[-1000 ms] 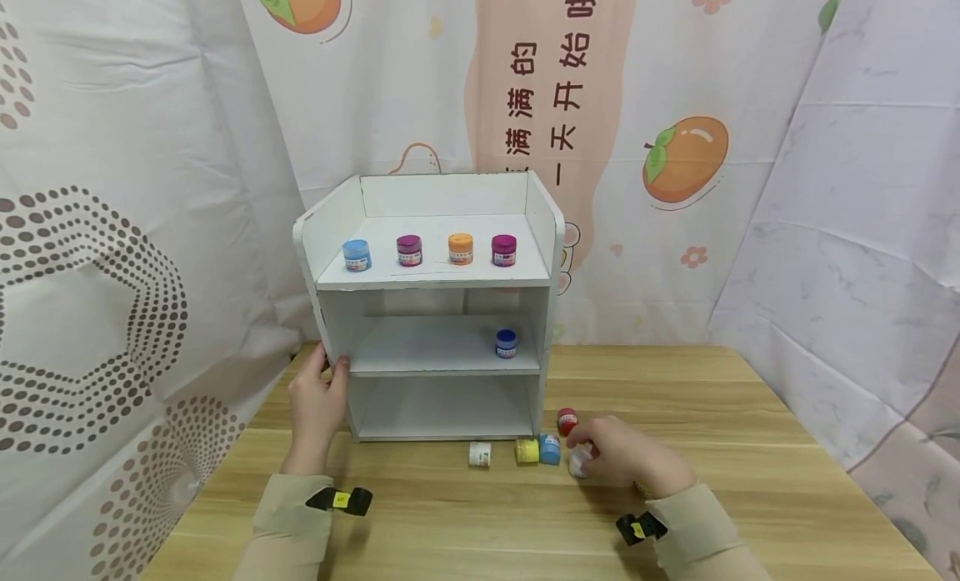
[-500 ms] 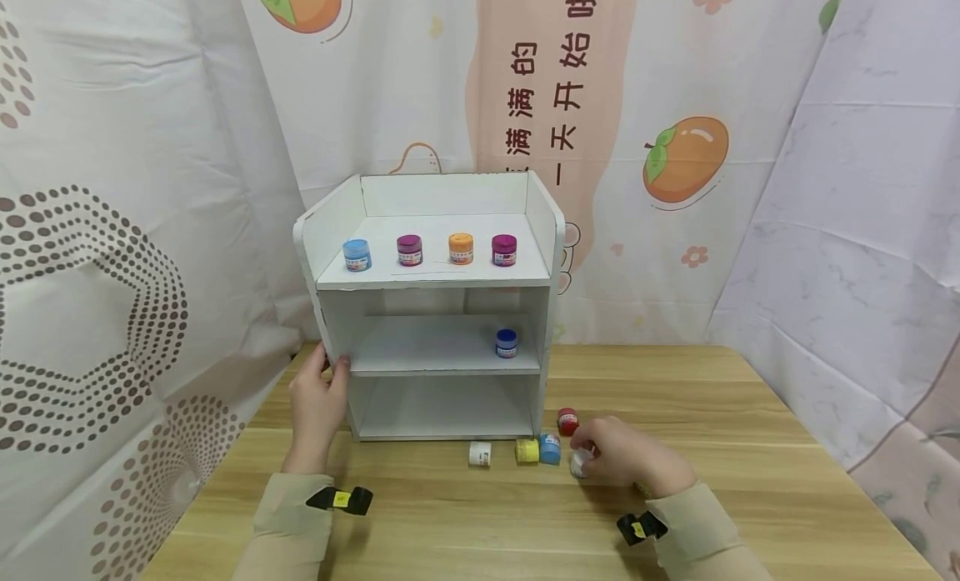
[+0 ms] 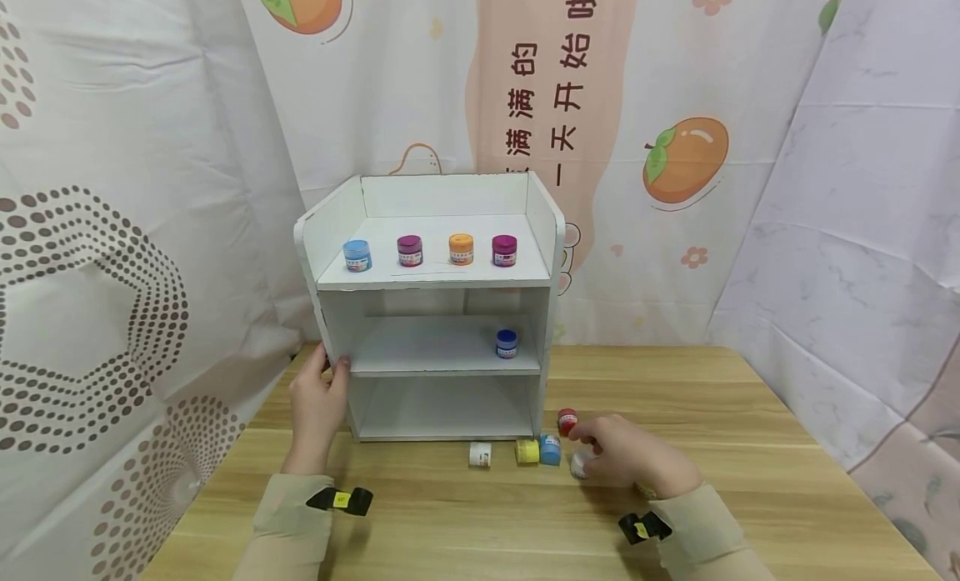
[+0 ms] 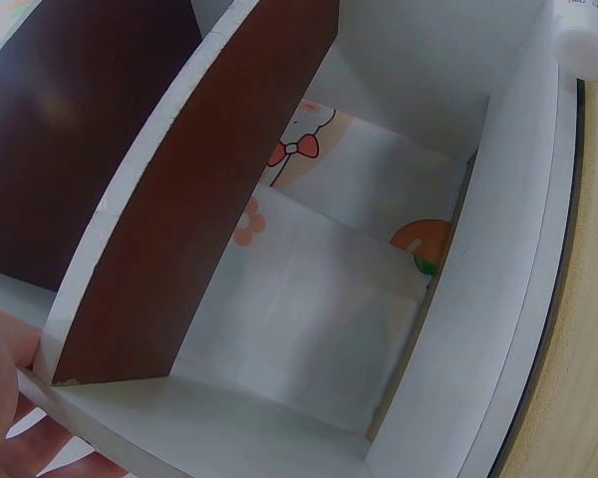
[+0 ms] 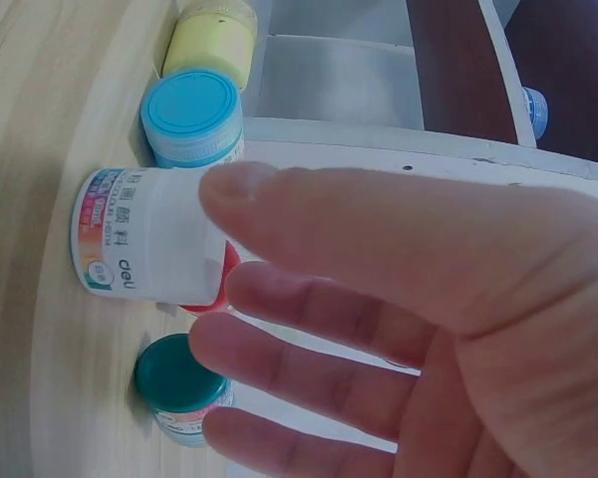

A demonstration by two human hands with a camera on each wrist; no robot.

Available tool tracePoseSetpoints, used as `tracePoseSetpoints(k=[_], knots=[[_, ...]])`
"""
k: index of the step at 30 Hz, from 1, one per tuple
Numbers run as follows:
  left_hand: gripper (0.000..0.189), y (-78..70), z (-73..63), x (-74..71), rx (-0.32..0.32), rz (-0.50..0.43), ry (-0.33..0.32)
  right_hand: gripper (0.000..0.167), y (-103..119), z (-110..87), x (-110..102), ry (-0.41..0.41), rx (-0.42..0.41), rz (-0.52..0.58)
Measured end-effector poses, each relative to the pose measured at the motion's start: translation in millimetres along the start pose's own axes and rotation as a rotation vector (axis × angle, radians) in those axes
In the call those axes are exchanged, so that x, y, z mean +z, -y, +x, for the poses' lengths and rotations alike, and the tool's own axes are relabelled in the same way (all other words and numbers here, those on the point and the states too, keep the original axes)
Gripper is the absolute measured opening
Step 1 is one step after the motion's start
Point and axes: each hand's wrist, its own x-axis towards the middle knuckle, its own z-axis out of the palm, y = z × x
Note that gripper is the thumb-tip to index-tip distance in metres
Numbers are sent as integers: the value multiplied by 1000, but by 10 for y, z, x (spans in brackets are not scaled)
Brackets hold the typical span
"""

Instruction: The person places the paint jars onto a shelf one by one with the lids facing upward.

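Note:
My left hand point(image 3: 318, 398) holds the left side panel of a small white shelf point(image 3: 442, 371), thumb at the front edge and fingers along the outside. Thumb and finger ends also show beside that panel in the left wrist view. Down on the table my right hand point(image 3: 630, 456) is at a white paint jar point(image 3: 581, 462). In the right wrist view its thumb tip overlaps one end of the white jar point(image 5: 145, 234), while the other fingers extend, spread, just beyond that end. A red jar point(image 3: 567, 420), a blue jar point(image 3: 551, 449) and a yellow jar point(image 3: 527, 451) are close by.
Another white jar point(image 3: 480, 454) stands before the shelf. Its top level bears light-blue point(image 3: 357, 256), purple point(image 3: 409, 251), orange point(image 3: 461, 249) and magenta point(image 3: 504, 251) jars; a dark-blue jar point(image 3: 506, 343) is on the middle level. A teal-lidded jar point(image 5: 182, 373) lies near my right fingers.
My right hand shifts only slightly at the white jar, its index finger a little higher. My left hand and the shelf stay where they were.

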Motion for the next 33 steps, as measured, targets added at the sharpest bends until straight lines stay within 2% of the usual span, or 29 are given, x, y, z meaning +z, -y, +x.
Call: tracePoseSetpoints(k=[7,15,29,33], knots=[[36,7,2,-1,3,-9,-2,38,14,1,28,18,36,25],[36,-8,10,-5,0,-6,1,31,-31,18,65,11,-17,-33],[36,-14,4,-4,-12,-8,2,25,-55,28,81,9,-26,-36],[35,-19,5,-10,-15,-9,1,24,-63,29,76,6,-58,-36]])
